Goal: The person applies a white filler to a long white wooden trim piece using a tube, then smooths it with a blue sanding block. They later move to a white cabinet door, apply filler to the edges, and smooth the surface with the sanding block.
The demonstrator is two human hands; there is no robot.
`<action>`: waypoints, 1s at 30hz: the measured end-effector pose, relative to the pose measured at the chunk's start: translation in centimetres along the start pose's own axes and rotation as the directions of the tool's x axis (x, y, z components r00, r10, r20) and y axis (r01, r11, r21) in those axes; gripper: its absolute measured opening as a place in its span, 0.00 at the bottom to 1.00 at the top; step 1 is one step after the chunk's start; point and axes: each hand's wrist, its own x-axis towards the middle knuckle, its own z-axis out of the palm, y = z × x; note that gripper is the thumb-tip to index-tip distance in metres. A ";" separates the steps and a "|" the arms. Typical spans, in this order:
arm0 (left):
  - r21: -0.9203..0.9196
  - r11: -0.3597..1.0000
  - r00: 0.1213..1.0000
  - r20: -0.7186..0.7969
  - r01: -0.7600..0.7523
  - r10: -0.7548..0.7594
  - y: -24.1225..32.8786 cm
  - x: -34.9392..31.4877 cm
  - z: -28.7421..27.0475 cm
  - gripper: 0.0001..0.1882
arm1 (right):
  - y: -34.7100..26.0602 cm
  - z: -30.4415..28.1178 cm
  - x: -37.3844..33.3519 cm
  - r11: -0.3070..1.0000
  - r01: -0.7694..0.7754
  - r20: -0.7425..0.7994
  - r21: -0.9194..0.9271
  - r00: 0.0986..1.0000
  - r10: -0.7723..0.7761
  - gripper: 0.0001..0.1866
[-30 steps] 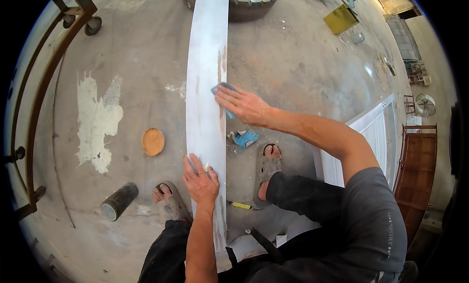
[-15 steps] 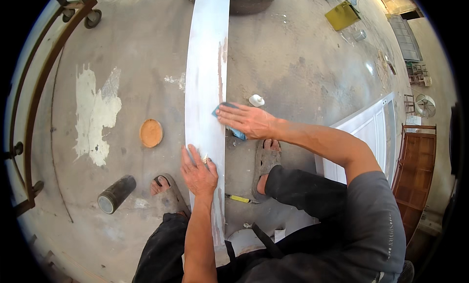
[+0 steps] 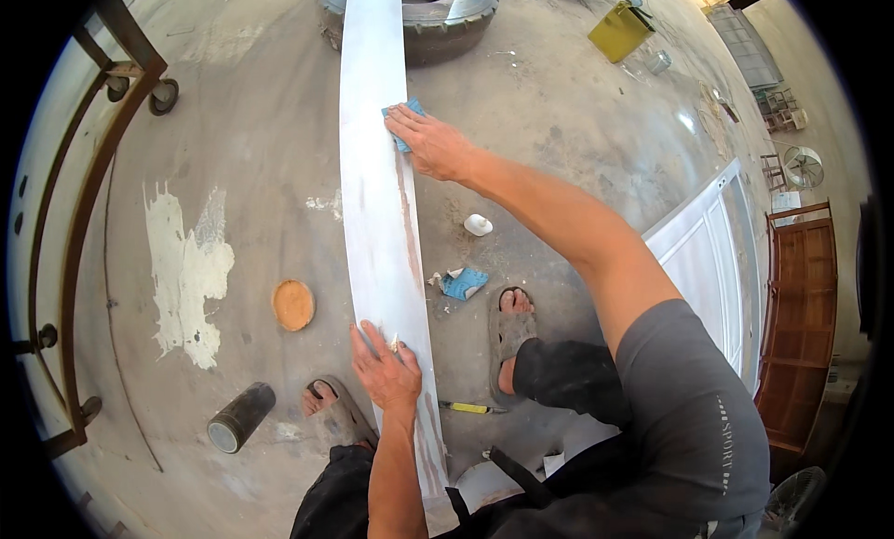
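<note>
A long white-painted board [image 3: 372, 222] runs away from me between my feet, with a brown bare strip along its right edge. My right hand [image 3: 433, 146] presses a folded piece of blue sandpaper [image 3: 406, 109] on the board's right edge, toward the far end. The fingers lie over the sheet and cover part of it. Nearer to me, my left hand [image 3: 386, 376] rests on the board with fingers spread. A small whitish bit [image 3: 395, 343] shows by its thumb and forefinger; I cannot tell what it is.
Left of the board are an orange round lid-like disc [image 3: 293, 305] and a dark cylinder [image 3: 241, 418]. To its right lie crumpled blue paper [image 3: 464, 283], a white bottle [image 3: 478, 224] and a yellow cutter [image 3: 472, 408]. A tire [image 3: 452, 32] is beneath the far end; a white panel door [image 3: 703, 250] stands right.
My right hand has slid the sandpaper away from me along the board's edge, and the arm is stretched out further. My left hand stays on the board. The view has shifted.
</note>
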 end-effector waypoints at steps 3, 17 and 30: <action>0.009 1.000 1.000 0.004 0.017 -0.017 -0.3 -0.2 0.0 0.43 | -3.8 1.7 -4.0 0.993 0.022 -0.009 0.119 1.000 -0.021 0.40; -0.003 1.000 1.000 0.004 0.010 -0.010 -0.2 0.1 -0.6 0.42 | -10.1 -1.7 -12.3 0.592 -0.661 0.499 0.461 0.745 0.443 0.31; -0.080 0.997 0.997 0.070 0.023 -0.017 -0.2 -0.3 -1.0 0.41 | 0.9 2.2 3.3 -0.044 -0.580 0.390 0.813 0.487 0.781 0.15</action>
